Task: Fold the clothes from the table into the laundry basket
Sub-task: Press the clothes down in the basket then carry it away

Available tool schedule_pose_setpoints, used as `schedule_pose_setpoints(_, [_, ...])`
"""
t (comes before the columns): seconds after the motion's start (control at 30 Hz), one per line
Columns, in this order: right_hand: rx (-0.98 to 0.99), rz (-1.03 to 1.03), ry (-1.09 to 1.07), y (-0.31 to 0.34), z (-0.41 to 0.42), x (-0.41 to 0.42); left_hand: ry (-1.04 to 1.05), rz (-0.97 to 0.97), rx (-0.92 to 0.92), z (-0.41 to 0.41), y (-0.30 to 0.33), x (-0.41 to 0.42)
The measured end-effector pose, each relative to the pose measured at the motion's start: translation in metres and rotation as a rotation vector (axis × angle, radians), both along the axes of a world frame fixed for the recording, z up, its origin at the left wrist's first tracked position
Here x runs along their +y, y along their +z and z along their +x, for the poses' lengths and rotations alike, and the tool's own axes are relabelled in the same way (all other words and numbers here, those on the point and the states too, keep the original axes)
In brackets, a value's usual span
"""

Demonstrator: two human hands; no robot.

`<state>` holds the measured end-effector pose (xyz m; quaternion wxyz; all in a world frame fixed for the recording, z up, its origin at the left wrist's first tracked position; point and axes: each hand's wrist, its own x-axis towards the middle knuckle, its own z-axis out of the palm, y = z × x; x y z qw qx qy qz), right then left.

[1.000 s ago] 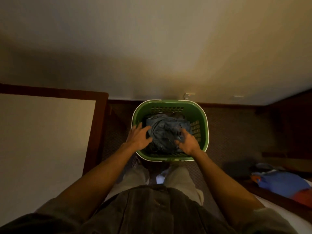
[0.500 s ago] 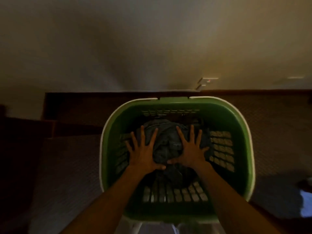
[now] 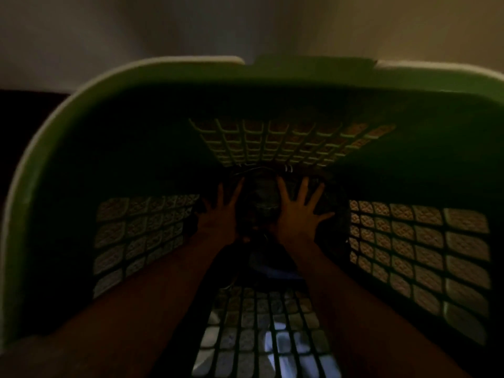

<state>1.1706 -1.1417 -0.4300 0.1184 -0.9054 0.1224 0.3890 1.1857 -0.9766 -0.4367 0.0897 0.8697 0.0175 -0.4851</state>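
Observation:
The green laundry basket (image 3: 141, 85) with a pale rim fills the head view, and I look straight down into it. At its dim bottom lies a folded dark grey-blue garment (image 3: 261, 197). My left hand (image 3: 218, 214) lies flat on the garment's left side with fingers spread. My right hand (image 3: 297, 211) presses flat on its right side, fingers also spread. Neither hand grips the cloth. Both forearms reach down from the bottom edge. The garment's near part is lost in shadow.
Lattice panels pierce the basket's far wall (image 3: 286, 143), left wall (image 3: 136, 236), right wall (image 3: 420, 246) and near wall (image 3: 261, 336). A pale wall (image 3: 191, 28) rises behind the basket. Dark floor (image 3: 24, 115) shows at the left.
My head has dropped much closer to the basket, which now fills the view. Both hands have pushed the garment deeper toward the bottom and stay flat on it.

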Motion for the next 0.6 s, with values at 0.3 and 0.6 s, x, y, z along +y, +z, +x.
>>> schedule_pose_setpoints(0.3, [-0.027, 0.197, 0.066, 0.076, -0.065, -0.053, -0.081, -0.141, 0.123, -0.031, 0.08, 0.021])
schedule_pose_setpoints(0.6, [-0.208, 0.003, 0.07, -0.025, -0.084, -0.02, 0.032, 0.101, -0.225, -0.062, -0.039, -0.007])
